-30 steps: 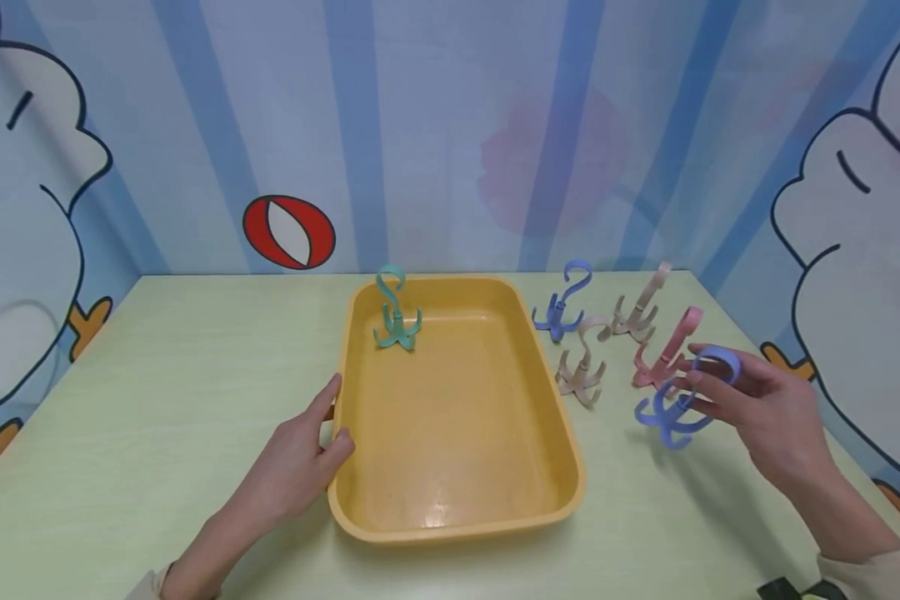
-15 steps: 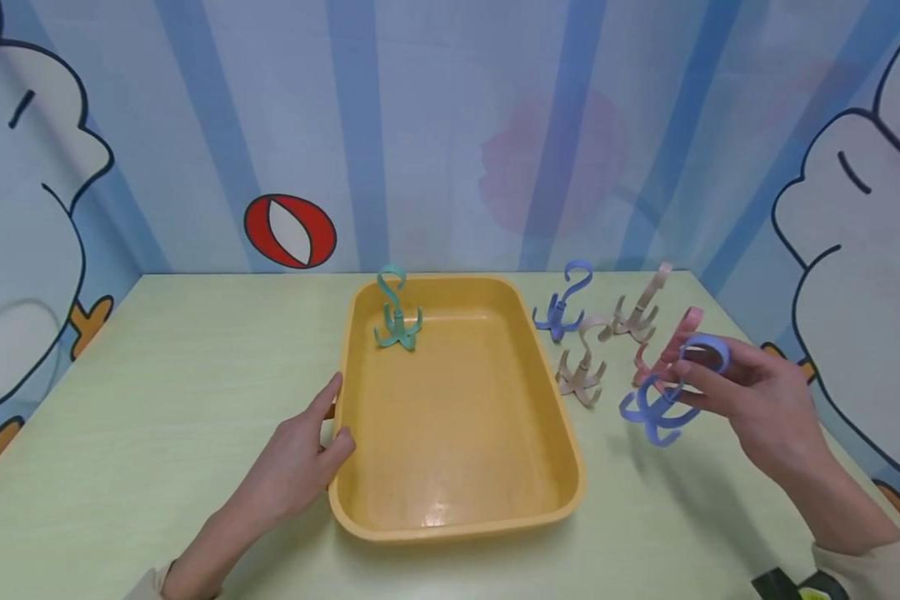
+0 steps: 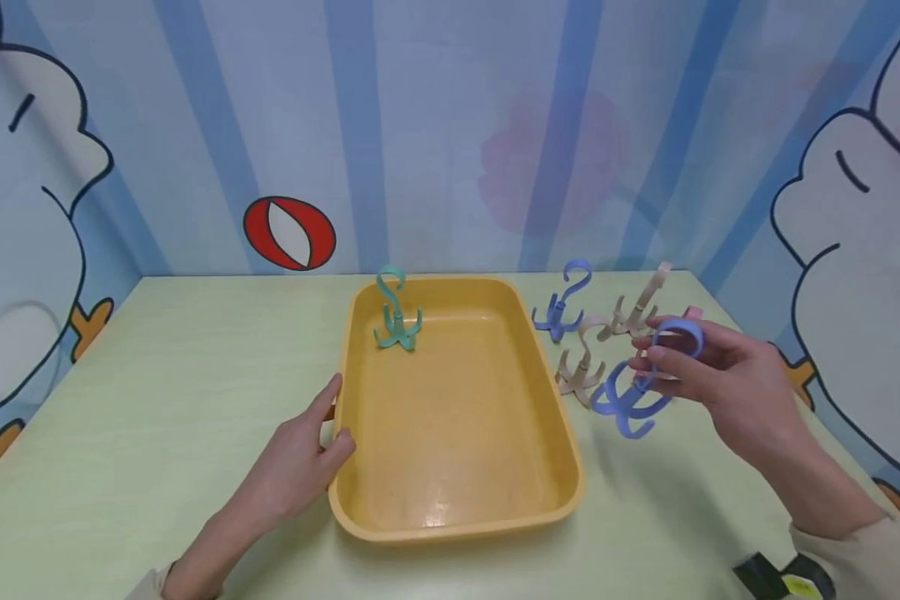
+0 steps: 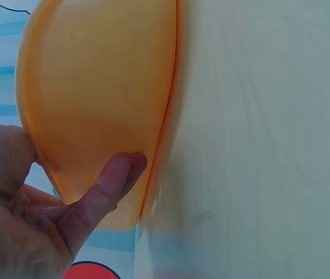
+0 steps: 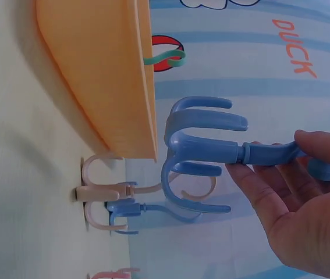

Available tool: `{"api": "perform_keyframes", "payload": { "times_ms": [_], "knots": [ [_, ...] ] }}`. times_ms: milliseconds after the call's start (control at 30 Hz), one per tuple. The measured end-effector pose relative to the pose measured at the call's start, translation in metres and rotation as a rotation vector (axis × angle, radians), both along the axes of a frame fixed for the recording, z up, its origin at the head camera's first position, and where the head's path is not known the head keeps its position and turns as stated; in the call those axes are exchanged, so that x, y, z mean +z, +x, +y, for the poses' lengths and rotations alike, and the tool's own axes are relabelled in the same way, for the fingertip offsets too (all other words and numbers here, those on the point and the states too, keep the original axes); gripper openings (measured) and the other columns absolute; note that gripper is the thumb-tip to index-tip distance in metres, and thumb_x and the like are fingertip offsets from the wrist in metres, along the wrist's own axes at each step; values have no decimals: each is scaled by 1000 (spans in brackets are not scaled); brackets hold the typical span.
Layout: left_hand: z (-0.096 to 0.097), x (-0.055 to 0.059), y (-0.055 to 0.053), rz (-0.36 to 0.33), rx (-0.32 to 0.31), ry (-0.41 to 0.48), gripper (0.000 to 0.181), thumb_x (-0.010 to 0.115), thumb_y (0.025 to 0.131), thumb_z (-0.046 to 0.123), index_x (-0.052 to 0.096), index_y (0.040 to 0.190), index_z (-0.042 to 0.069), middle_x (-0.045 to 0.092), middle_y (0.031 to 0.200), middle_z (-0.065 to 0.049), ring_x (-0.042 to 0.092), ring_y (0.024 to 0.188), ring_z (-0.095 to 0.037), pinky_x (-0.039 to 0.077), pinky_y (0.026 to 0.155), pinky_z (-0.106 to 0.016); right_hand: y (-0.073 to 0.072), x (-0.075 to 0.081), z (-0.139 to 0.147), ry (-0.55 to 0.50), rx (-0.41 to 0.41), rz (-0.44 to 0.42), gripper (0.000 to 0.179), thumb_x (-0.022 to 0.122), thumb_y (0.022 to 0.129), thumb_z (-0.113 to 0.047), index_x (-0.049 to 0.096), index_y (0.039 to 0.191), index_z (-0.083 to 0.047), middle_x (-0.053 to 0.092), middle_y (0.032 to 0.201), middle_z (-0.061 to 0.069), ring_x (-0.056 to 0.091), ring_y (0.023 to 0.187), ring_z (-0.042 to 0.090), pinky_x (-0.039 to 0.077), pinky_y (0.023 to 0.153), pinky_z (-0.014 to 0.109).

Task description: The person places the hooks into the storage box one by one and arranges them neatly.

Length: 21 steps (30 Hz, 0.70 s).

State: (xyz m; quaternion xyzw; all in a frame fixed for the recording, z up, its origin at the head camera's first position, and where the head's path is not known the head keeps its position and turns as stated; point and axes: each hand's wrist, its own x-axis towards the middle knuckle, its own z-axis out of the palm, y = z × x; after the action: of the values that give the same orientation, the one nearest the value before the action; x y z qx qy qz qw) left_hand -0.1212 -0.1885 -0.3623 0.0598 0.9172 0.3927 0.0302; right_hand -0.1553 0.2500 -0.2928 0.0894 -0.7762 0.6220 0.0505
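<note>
My right hand [image 3: 742, 400] pinches a blue four-pronged rotating hook [image 3: 630, 404] by its curved neck. The hook hangs above the table, right of the yellow tray [image 3: 457, 450], its prongs pointing down and left. In the right wrist view, thumb and fingers [image 5: 258, 186] grip the neck beyond the swivel joint. My left hand [image 3: 288, 467] holds the tray's left side, thumb at the rim and fingers against the outer wall [image 4: 100, 75]. A green hook [image 3: 398, 329] of the same kind stands inside the tray's far left corner.
Right of the tray stand another blue hook [image 3: 557, 317], a near beige hook [image 3: 581, 379] and a far beige hook [image 3: 636, 318]. A pink hook [image 3: 693, 313] is mostly hidden behind my right hand. A printed backdrop [image 3: 435, 133] rises behind the pale green table [image 3: 217, 358].
My right hand has moved left and slightly up with the blue hook, toward the tray, now covering most of the pink hook. The left hand and the tray have stayed put.
</note>
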Motion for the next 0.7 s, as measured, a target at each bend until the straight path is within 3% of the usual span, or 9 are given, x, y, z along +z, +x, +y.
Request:
{"api": "perform_keyframes", "payload": {
  "times_ms": [267,567,700],
  "knots": [
    [0,-3,0,-6,-3,29,76,50,101,16,20,169,4,56,152,-27,73,77,-11,58,67,-24,-7,6,-29,-75,99,54,29,71,99,-9,72,129,-7,82,110,-4,80,96,14,65,80,28],
    [0,-2,0,3,0,15,76,50,101,16,20,169,4,57,152,-27,68,70,-9,56,65,-23,-17,12,-56,-81,130,48,29,71,100,-13,72,129,-8,81,109,-4,80,98,13,64,84,31],
    [0,-2,0,11,-1,8,76,51,100,16,21,169,3,57,151,-28,68,72,-10,56,66,-23,-23,14,-65,-45,125,23,38,72,100,-16,68,135,-2,81,111,-5,79,100,13,65,85,31]
  ]
}}
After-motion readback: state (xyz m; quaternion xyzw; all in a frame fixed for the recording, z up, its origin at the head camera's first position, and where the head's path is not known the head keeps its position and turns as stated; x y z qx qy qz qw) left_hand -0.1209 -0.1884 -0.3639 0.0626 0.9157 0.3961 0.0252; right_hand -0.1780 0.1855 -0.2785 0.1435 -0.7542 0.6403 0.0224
